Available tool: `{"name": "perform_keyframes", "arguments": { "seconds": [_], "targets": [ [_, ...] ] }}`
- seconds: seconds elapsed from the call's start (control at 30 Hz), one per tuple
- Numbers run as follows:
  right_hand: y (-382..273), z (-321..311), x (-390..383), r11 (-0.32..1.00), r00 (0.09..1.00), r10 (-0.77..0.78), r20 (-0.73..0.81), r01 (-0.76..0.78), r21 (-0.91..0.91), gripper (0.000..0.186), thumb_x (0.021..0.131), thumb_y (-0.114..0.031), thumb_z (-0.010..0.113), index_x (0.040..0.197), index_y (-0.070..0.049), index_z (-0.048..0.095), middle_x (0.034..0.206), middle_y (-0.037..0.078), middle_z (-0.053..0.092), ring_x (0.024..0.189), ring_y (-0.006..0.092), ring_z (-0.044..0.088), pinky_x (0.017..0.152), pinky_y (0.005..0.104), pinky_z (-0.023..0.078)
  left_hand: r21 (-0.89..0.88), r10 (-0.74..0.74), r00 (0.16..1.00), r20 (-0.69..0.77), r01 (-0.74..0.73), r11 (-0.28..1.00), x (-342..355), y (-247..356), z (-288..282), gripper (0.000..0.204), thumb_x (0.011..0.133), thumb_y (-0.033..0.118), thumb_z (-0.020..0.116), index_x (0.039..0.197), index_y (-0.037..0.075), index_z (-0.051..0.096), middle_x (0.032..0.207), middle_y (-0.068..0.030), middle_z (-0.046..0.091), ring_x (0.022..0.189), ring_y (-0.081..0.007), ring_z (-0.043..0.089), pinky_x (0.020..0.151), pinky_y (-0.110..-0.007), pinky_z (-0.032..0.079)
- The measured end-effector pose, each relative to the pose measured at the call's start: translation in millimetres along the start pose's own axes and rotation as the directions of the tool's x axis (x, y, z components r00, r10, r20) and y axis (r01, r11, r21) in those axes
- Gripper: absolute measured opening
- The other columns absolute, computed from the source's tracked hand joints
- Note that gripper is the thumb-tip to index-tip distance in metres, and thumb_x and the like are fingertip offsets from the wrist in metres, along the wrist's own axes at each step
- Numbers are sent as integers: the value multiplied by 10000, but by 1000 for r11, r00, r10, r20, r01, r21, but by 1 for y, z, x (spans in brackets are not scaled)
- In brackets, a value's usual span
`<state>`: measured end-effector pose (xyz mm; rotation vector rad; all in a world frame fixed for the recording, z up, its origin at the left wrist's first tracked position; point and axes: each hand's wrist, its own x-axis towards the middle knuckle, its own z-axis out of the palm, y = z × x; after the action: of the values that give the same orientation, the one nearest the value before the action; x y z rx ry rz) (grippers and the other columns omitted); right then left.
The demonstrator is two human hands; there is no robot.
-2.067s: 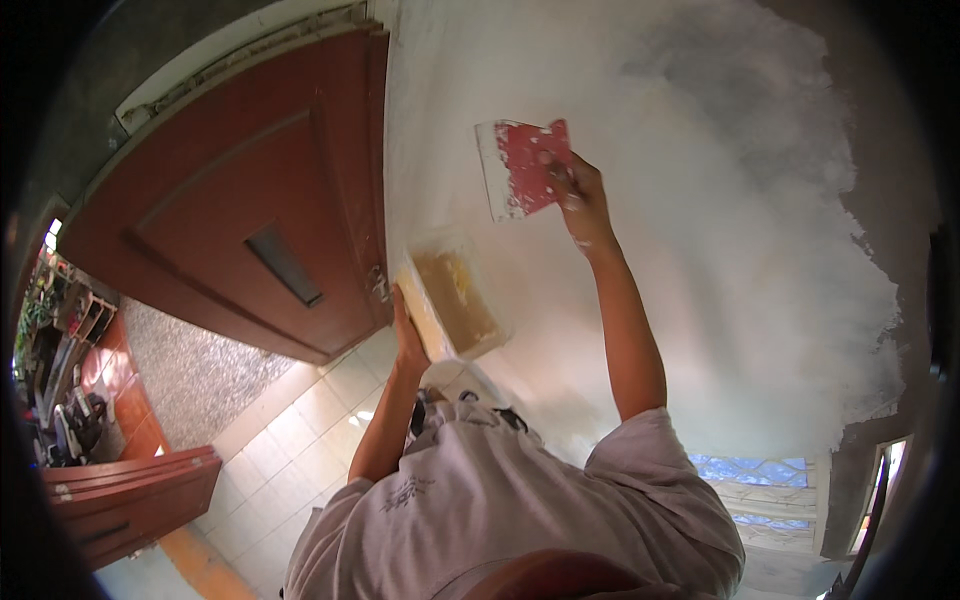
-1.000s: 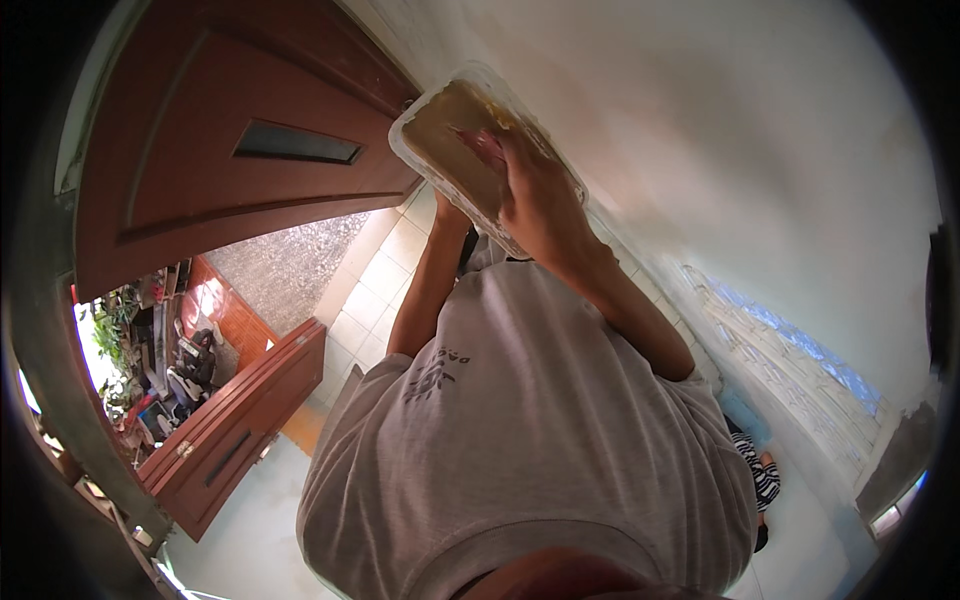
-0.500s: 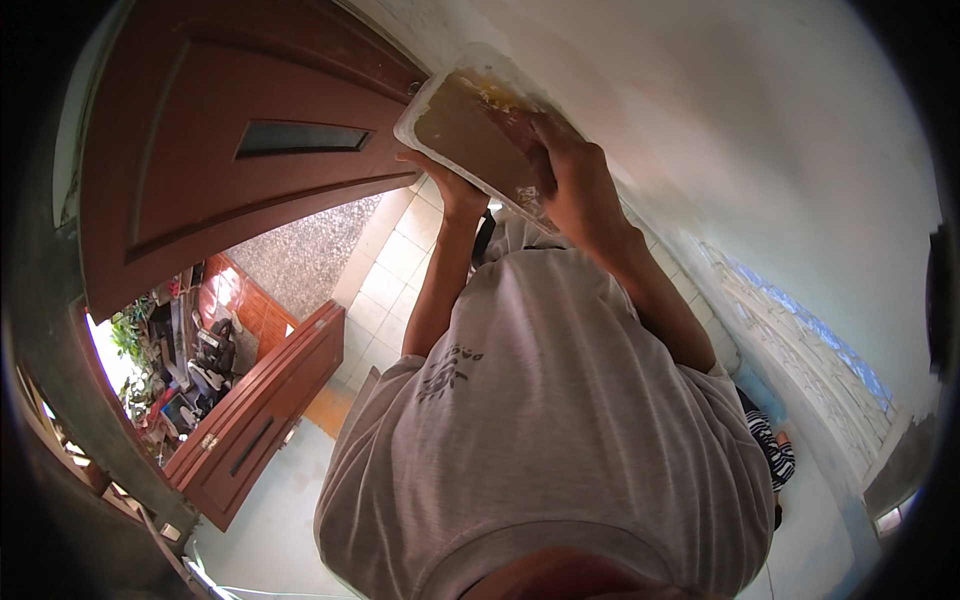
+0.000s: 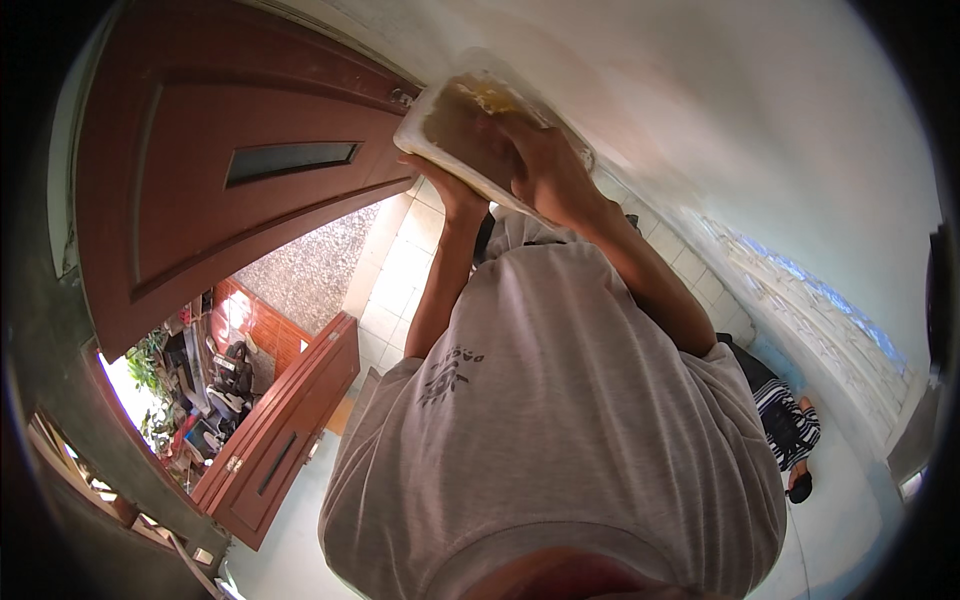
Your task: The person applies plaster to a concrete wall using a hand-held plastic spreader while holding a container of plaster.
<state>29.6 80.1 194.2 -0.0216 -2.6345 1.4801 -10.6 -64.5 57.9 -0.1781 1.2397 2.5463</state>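
Upper centre: a pale rectangular tub (image 4: pixel 414 122), tan inside, sits in a person's left hand (image 4: pixel 456 190), which grasps its near side | Right hand (image 4: pixel 552 172) dips inside, blurred; its grip cannot be told | Upper left: a red-brown door (image 4: pixel 190 200) | Lower right: another person in stripes (image 4: pixel 785 415)

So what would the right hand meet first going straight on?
Probably the inside of the pale tub; the right hand reaches into or over it, though blur hides whether wall or bottom comes first.
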Motion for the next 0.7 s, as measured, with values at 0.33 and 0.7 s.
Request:
{"name": "perform_keyframes", "arguments": {
  "seconds": [0.33, 0.7],
  "targets": [
    [-25, -11, -3, 998, 995, -11, -100, 5, -68, 553, 801, 94, 643, 1337, -19, 570, 927, 203, 708, 807, 391, 702, 741, 475, 560, -23, 26, 997, 74, -24, 999, 1, -25, -16, 885, 973, 772, 56, 1434, 89, 376, 1306, -66, 509, 1180, -198, 518, 1088, -387, 389],
    [-51, -34, -13, 972, 976, 218, 21, -216, -93, 601, 770, 111, 613, 1351, -33, 550, 988, 233, 713, 838, 409, 693, 768, 493, 538, 86, 122, 964, 237, -146, 986, -7, -15, 5, 876, 1011, 719, 55, 1601, 92, 221, 1580, -108, 377, 1422, -254, 402, 1241, -453, 204]
  ]
}}
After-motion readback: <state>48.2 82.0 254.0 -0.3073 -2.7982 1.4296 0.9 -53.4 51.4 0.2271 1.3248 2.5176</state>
